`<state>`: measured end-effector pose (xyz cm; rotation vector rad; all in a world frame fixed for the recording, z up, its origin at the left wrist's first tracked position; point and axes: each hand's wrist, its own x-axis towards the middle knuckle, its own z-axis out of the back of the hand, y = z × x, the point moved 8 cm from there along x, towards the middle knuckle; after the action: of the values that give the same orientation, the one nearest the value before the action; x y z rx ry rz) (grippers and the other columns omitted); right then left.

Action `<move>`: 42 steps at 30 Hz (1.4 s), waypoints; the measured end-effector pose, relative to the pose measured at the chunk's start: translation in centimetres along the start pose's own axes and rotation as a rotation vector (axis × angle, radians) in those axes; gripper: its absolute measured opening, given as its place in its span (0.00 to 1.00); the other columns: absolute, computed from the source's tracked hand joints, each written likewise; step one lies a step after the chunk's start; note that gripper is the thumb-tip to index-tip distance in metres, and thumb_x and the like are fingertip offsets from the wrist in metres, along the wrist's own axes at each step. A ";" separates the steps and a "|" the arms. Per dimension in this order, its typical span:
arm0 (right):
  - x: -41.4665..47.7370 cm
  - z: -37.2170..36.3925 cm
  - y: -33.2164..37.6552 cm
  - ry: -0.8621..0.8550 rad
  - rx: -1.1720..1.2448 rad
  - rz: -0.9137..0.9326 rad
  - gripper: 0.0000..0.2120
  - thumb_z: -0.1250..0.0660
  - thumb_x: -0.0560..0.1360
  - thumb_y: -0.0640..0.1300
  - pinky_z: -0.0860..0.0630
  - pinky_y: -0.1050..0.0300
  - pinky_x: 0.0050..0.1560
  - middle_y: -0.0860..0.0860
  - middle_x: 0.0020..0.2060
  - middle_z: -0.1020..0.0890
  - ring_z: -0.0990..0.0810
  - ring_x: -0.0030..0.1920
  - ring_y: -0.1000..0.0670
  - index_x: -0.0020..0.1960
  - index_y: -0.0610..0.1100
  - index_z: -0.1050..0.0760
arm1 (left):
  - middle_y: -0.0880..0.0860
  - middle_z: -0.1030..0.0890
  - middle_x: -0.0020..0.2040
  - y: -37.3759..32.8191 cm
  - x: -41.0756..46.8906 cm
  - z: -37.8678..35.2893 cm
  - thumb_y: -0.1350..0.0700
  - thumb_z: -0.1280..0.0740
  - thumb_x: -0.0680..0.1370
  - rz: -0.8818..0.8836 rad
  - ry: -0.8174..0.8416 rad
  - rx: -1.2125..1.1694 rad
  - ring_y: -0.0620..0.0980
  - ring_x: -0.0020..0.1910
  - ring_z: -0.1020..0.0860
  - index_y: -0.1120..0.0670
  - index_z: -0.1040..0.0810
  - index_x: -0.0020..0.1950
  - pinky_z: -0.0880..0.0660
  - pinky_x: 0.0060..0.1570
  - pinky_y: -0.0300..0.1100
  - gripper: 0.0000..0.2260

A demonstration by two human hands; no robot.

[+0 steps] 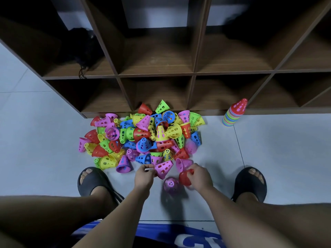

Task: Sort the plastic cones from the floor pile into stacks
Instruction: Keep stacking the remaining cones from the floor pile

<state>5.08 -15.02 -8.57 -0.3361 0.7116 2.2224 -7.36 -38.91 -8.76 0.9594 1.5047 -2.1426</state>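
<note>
Against the far wall, dark cubby shelf [155,74]. On the pale floor [286,149] in front, loose pile of plastic cones [143,136], with a tall mixed-colour stack [232,115] well apart on the right. At the pile's near edge, left hand [144,177] pinching a pink cone [163,169] by its rim, right hand [201,177] curled round a red cone [185,178]; blurred purple cone [171,184] just nearer, loose or held unclear. Probably best: turn both wide end down, slide one squarely over the other, no forcing.
</note>
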 end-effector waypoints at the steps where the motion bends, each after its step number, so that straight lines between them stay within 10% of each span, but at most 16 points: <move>1: -0.1 0.4 -0.3 -0.011 0.069 -0.035 0.10 0.33 0.79 0.48 0.24 0.54 0.46 0.44 0.48 0.14 0.17 0.51 0.41 0.55 0.44 0.20 | 0.58 0.14 0.51 -0.1 -0.2 -0.1 0.67 0.34 0.80 -0.007 0.007 0.002 0.54 0.45 0.15 0.58 0.21 0.55 0.26 0.37 0.40 0.07; 7: -0.9 3.6 0.5 -0.072 0.492 -0.074 0.04 0.27 0.76 0.47 0.28 0.62 0.39 0.54 0.37 0.16 0.18 0.40 0.51 0.44 0.48 0.19 | 0.61 0.14 0.49 -0.2 -0.9 -1.0 0.66 0.33 0.79 -0.066 0.034 0.060 0.55 0.42 0.19 0.56 0.20 0.53 0.28 0.36 0.43 0.06; 18: -1.9 6.4 3.0 -0.039 0.848 -0.117 0.08 0.25 0.65 0.52 0.14 0.40 0.51 0.48 0.35 0.14 0.12 0.41 0.44 0.41 0.49 0.16 | 0.60 0.14 0.49 1.8 -0.7 -2.0 0.65 0.35 0.81 -0.070 0.031 0.124 0.58 0.44 0.17 0.55 0.20 0.51 0.24 0.38 0.47 0.06; 26: -3.8 6.1 5.0 -0.006 0.525 -0.008 0.06 0.25 0.67 0.51 0.23 0.61 0.43 0.57 0.37 0.15 0.17 0.41 0.56 0.42 0.51 0.18 | 0.56 0.15 0.48 2.1 -1.0 -2.6 0.64 0.36 0.81 -0.101 0.049 0.240 0.59 0.47 0.15 0.52 0.20 0.49 0.17 0.44 0.53 0.09; 42: -5.6 -2.0 6.7 0.125 -0.014 0.215 0.10 0.30 0.76 0.51 0.24 0.49 0.55 0.54 0.40 0.23 0.25 0.52 0.45 0.52 0.56 0.30 | 0.54 0.15 0.47 6.5 0.5 -2.2 0.52 0.25 0.74 0.049 -0.041 0.235 0.54 0.44 0.14 0.48 0.19 0.50 0.14 0.50 0.54 0.07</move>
<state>3.97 -23.18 -5.09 -0.4258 0.8333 2.4259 -2.96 -39.24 -14.02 1.0097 1.2165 -2.3258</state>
